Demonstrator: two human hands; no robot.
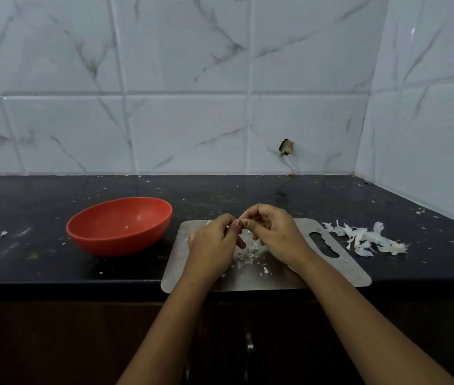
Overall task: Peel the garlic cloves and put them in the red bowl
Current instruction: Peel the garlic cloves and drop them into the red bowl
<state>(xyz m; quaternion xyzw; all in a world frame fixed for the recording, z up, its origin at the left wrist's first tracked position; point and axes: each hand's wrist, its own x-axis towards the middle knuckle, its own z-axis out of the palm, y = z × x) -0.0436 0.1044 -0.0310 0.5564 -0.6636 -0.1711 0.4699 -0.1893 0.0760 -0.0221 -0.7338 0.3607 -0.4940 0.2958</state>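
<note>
Stray scrap (pixel 2 233): single flake of skin on the far left of the counter, well apart from the work.
Red bowl (pixel 120 226): on the counter just left of the board, mouth tipped toward the camera; only a pale speck visible inside. Open path from the hands, nothing in between.
Left hand (pixel 214 245): above the board, fingers curled, thumb and fingertips pinching the near end of the clove.
Garlic clove (pixel 238 222): held in the air between both hands' fingertips, over the board; mostly hidden, so how much skin is left cannot be told. Likely light, firm and small, with papery skin that tears in strips; smooth and a little slippery once bare. Best held by the blunt root end while peeling from the tip.
Crumbs (pixel 248 254): small bits of skin scattered on the board under the hands; weightless, probably clingy on fingers.
Right hand (pixel 275 234): fingers curled in, thumb and forefinger nipping at the far end of the clove, touching the left fingertips.
Cutting board (pixel 356 270): flat steel sheet at the counter edge, handle slot on the right.
Peel pile (pixel 367 240): heap of white skins just right of the board, clear of the way to the bowl.
Counter (pixel 442 259): dark, speckled with flecks of skin.
</note>
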